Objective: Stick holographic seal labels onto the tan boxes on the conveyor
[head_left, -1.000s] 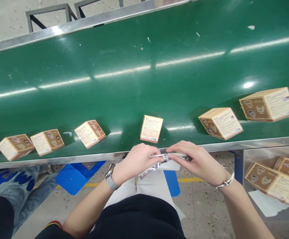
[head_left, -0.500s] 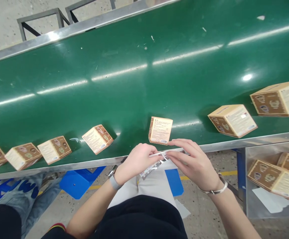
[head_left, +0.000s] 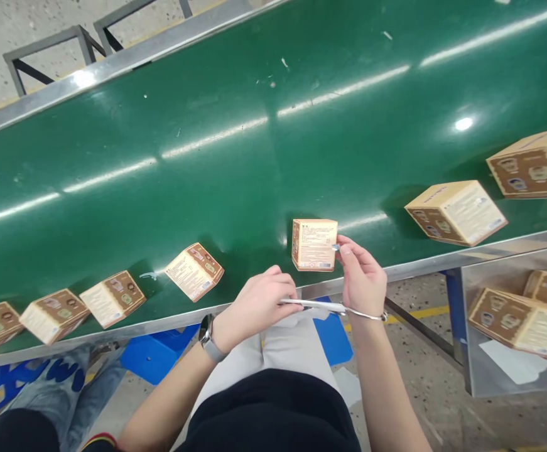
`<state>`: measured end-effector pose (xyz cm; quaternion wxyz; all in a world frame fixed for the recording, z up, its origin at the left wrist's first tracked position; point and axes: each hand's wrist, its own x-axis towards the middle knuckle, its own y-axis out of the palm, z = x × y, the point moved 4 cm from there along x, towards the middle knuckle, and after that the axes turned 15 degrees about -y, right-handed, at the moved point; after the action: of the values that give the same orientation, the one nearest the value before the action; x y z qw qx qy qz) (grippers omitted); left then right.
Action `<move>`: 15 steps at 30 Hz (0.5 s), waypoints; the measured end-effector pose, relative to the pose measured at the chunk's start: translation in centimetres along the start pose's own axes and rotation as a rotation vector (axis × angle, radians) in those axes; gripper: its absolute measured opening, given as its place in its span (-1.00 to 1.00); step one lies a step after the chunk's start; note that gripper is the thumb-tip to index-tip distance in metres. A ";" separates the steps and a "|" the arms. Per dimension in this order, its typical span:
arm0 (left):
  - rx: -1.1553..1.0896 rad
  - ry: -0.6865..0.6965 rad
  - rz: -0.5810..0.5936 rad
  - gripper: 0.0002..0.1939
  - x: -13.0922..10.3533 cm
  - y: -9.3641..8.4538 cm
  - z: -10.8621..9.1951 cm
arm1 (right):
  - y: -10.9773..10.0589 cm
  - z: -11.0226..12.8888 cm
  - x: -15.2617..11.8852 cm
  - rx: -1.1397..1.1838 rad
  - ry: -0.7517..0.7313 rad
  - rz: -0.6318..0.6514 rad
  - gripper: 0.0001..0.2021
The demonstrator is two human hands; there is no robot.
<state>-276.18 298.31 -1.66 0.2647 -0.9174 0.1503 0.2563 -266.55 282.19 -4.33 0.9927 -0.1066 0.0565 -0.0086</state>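
My left hand [head_left: 264, 300], at the belt's near edge, is closed on a thin white sheet [head_left: 319, 306] seen nearly edge-on above my lap. Between the thumb and fingers of my right hand [head_left: 363, 276] is a small silvery sticker [head_left: 336, 247]. That hand is at the right side of a cream and brown cardboard box [head_left: 314, 245], with the sticker at the box's printed face. Whether the sticker touches the face I cannot tell.
The green conveyor belt [head_left: 235, 182] carries several similar boxes, including one to the left [head_left: 194, 272] and one to the right [head_left: 456, 212]. More boxes [head_left: 513, 317] lie on a metal shelf at lower right. A seated person's legs [head_left: 61, 392] show at lower left.
My right hand has left the sheet and moved up to the box's right side with a small sticker. The left hand keeps the sheet, now tilted edge-on. The view has shifted slightly.
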 end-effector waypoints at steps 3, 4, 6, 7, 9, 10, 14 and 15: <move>0.129 0.176 -0.100 -0.81 1.2 0.6 -1.1 | -0.8 -0.8 0.9 0.038 0.060 -0.083 -0.69; 0.177 0.230 -0.115 -0.81 1.7 1.0 -1.4 | -1.0 -1.1 1.2 0.038 0.076 -0.094 -0.68; 0.261 0.303 -0.101 -0.82 2.8 2.1 -1.6 | -1.5 -1.8 1.5 0.029 0.089 -0.132 -0.67; 0.291 0.321 -0.086 -0.83 3.3 2.7 -1.7 | -1.6 -2.1 1.6 0.025 0.087 -0.162 -0.68; 0.328 0.336 -0.068 -0.84 4.1 3.5 -1.6 | -1.6 -2.5 1.6 0.021 0.062 -0.235 -0.69; 0.336 0.338 -0.068 -0.84 4.4 3.7 -1.6 | -1.6 -2.7 1.5 0.018 0.041 -0.268 -0.70; 0.330 0.345 -0.073 -0.83 5.0 4.0 -1.9 | -1.4 -2.6 1.6 -0.024 -0.048 -0.326 -0.73; 0.322 0.348 -0.071 -0.83 5.2 4.0 -2.0 | -1.4 -2.6 1.8 -0.036 -0.060 -0.323 -0.73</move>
<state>-272.78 293.16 -4.67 0.3866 -0.8984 0.2003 0.0575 -265.09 280.20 -6.70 0.9776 -0.1321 0.0089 -0.1637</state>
